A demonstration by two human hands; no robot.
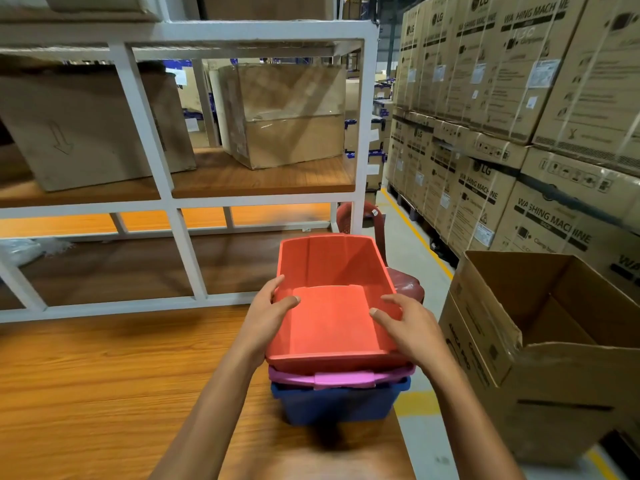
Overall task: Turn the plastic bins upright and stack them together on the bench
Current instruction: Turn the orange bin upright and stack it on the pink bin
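A red plastic bin point(329, 271) stands upright, nested on top of a pink bin point(346, 378), which sits inside a blue bin point(332, 405). The stack rests near the right edge of the wooden bench point(104, 375). My left hand point(268, 315) grips the red bin's left wall, thumb inside and fingers outside. On the bin's right wall my right hand point(405, 327) holds the same way, thumb over the rim. Only the rims and front faces of the pink and blue bins show.
A white metal shelf frame point(173, 202) with cardboard boxes stands behind the bench. An open cardboard box point(540, 341) sits on the floor to the right. A dark red plastic chair point(405, 285) is behind the stack. Stacked washing machine cartons point(502, 98) line the aisle.
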